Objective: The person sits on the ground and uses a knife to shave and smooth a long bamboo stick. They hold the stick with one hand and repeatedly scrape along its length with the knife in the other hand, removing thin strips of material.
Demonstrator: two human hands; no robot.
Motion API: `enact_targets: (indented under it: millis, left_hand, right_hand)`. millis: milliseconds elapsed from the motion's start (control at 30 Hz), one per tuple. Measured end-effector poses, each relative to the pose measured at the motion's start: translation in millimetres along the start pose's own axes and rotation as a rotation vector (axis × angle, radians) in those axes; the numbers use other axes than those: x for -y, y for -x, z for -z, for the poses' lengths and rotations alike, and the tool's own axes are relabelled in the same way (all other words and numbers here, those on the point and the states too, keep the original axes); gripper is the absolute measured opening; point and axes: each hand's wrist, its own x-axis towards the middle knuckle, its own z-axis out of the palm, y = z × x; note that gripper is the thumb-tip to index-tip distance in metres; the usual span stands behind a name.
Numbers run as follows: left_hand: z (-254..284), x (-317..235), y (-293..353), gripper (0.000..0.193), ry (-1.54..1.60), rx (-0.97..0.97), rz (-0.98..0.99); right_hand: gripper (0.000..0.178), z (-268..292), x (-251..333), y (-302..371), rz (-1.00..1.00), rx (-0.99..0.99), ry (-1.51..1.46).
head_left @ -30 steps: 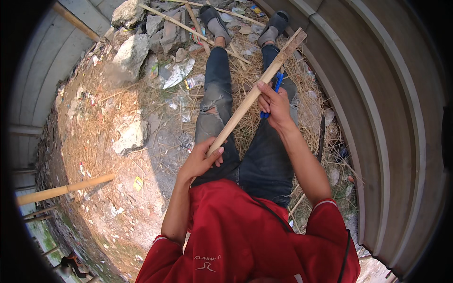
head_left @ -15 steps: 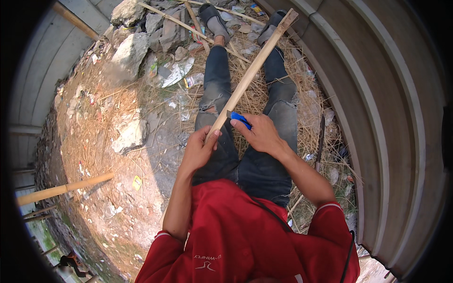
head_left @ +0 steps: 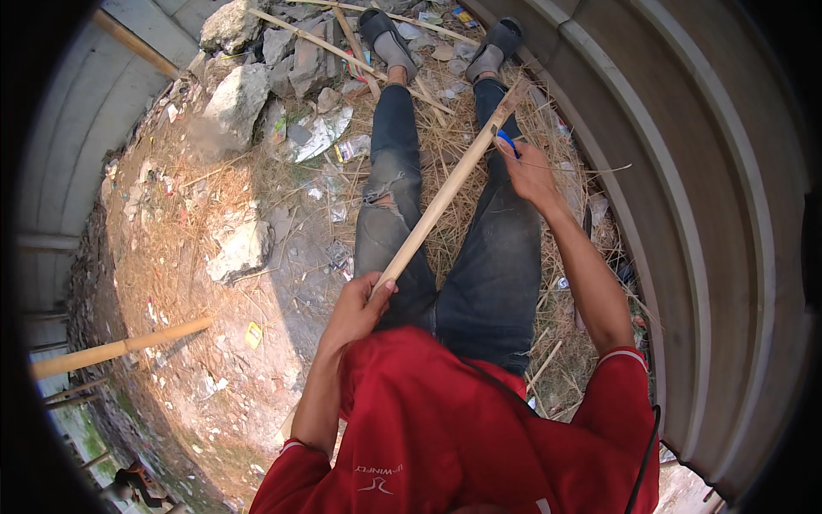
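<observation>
A long, pale bamboo strip [head_left: 445,198] slants from my lap up toward my right shoe. Its near end is gripped in my left hand [head_left: 356,308], thumb along the top. Close to the far end, my right hand [head_left: 533,176] is closed around a blue utility knife [head_left: 508,143], whose blade meets the strip's right edge. Most of the knife's handle is hidden by the fingers. A thin curved sliver [head_left: 612,169] sticks out to the right of my right wrist.
My outstretched legs [head_left: 390,206] lie beneath the strip, on straw-strewn ground. A corrugated metal wall [head_left: 685,214] curves close along the right. Rocks [head_left: 235,98], bamboo sticks [head_left: 321,41] and litter lie ahead and to the left. A bamboo pole [head_left: 120,347] juts in from the left.
My right hand has slid the knife away from me along the strip, from near my left hand to near the far end. The strip's far end has dropped lower and nearer.
</observation>
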Motion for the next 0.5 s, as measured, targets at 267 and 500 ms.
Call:
enact_targets:
  millis: [267,500]
  left_hand:
    - [-1,-16,-19,0.027,0.13,-0.042,0.001]
    - [11,-6,17,0.028,0.138,0.01,0.099]
  right_hand:
    - [0.057,-27,76,100,0.304,0.497,-0.009]
    - [0.072,10,2,-12,-0.108,-0.025,0.073]
